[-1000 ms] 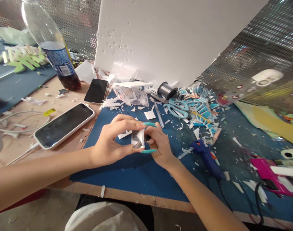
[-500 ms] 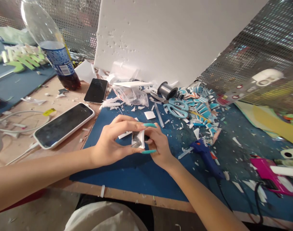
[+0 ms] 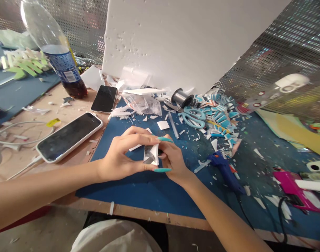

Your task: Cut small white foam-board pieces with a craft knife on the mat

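While left hand (image 3: pixel 121 155) pinches white piece (image 3: pixel 155 154), scraps (image 3: pixel 224 121), scissors (image 3: pixel 188 115), spool (image 3: pixel 183 98) beyond

No text is legible (the bottle label (image 3: pixel 60 62) blurs).

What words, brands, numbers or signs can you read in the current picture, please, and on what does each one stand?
No word, brand or number can be read with certainty.
Blue bottle label: pale lettering, too blurred to read; a barcode shows, but any digits are too small.
Yellow tag beside the white-cased phone: any marks are too small to read.
White piece in the left hand: no lettering shows.
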The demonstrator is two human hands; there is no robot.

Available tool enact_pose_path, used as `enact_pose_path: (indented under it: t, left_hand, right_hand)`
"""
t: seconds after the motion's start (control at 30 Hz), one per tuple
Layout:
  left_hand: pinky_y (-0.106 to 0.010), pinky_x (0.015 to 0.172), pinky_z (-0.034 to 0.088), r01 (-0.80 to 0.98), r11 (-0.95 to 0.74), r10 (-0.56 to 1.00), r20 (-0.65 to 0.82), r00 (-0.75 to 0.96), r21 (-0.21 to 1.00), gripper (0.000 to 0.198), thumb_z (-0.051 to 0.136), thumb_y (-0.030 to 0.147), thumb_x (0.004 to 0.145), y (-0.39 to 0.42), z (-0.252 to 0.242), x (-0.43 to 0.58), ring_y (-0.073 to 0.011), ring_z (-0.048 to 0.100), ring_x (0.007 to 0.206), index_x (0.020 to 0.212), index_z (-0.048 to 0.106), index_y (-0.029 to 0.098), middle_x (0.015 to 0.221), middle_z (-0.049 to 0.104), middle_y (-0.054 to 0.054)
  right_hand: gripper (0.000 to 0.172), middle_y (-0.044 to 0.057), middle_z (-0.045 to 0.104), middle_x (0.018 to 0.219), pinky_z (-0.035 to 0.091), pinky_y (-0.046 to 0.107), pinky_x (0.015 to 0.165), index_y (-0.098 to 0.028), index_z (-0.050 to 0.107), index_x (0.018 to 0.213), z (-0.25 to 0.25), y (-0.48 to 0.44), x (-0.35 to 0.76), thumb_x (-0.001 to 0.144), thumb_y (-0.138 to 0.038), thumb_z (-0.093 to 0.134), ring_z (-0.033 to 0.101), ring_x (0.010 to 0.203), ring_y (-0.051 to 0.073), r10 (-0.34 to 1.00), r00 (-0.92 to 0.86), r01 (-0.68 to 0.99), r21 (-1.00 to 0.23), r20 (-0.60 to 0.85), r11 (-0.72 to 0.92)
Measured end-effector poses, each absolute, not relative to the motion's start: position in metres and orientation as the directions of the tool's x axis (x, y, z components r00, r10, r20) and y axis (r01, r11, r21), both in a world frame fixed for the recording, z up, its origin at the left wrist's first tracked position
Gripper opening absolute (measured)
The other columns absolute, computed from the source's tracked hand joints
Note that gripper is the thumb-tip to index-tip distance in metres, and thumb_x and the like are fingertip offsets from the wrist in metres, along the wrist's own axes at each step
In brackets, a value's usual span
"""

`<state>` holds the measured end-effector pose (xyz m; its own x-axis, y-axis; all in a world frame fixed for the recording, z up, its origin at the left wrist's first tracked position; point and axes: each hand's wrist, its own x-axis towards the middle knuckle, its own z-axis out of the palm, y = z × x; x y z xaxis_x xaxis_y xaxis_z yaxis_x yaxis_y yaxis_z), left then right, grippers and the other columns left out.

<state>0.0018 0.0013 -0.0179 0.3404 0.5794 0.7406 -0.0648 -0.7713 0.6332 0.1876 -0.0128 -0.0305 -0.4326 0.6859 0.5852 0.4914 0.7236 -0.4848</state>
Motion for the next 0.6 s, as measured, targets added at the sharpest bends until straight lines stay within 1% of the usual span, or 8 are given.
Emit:
enact_pose_path:
  t: [0.13, 0.33, 0.47, 0.6]
  left_hand:
    - [-0.031, 0.077, 0.052, -0.079, -0.783, 0.571, 0.763, 0.304, 0.617, 0.055, 0.081, 0.026, 0.063, 0.0045, -0.0167, -0.0003, -0.0190, 0.058, 0.089, 0.114, 0.062, 0.020, 0.093, 0.067, -0.007]
    - [-0.035, 0.077, 0.050, -0.103, -0.790, 0.560, 0.779, 0.281, 0.605, 0.056, 0.080, 0.028, 0.065, 0.0086, -0.0134, -0.0039, -0.0211, 0.057, 0.090, 0.117, 0.061, 0.023, 0.095, 0.068, -0.008]
    - [-0.035, 0.078, 0.050, -0.099, -0.787, 0.562, 0.774, 0.290, 0.608, 0.055, 0.080, 0.027, 0.066, 0.0088, -0.0115, -0.0044, -0.0219, 0.057, 0.091, 0.117, 0.061, 0.023, 0.096, 0.069, -0.008]
    - [-0.036, 0.078, 0.050, -0.111, -0.792, 0.551, 0.781, 0.293, 0.601, 0.056, 0.080, 0.027, 0.065, 0.0082, -0.0114, -0.0029, -0.0217, 0.057, 0.091, 0.117, 0.061, 0.023, 0.095, 0.069, -0.008]
  right_hand:
    - [0.036, 0.002, 0.061, 0.078, 0.038, 0.033, 0.072, -0.023, 0.050, 0.089, -0.0286, -0.0125, 0.1889, 0.098, -0.043, 0.022, 0.052, 0.066, 0.017, 0.700, -0.433, 0.484, -0.509, 0.568, 0.712]
    - [0.036, 0.000, 0.054, 0.068, 0.036, 0.031, 0.067, -0.022, 0.049, 0.082, -0.0226, -0.0094, 0.1928, 0.097, -0.043, 0.024, 0.045, 0.062, 0.016, 0.730, -0.420, 0.429, -0.592, 0.539, 0.683]
    - [0.038, 0.000, 0.053, 0.068, 0.037, 0.032, 0.069, -0.022, 0.051, 0.081, -0.0236, -0.0087, 0.1927, 0.096, -0.046, 0.024, 0.046, 0.063, 0.016, 0.742, -0.413, 0.419, -0.614, 0.527, 0.669]
    - [0.037, 0.000, 0.053, 0.069, 0.038, 0.031, 0.067, -0.023, 0.052, 0.082, -0.0266, -0.0099, 0.1910, 0.097, -0.043, 0.025, 0.047, 0.064, 0.016, 0.747, -0.397, 0.429, -0.612, 0.532, 0.664]
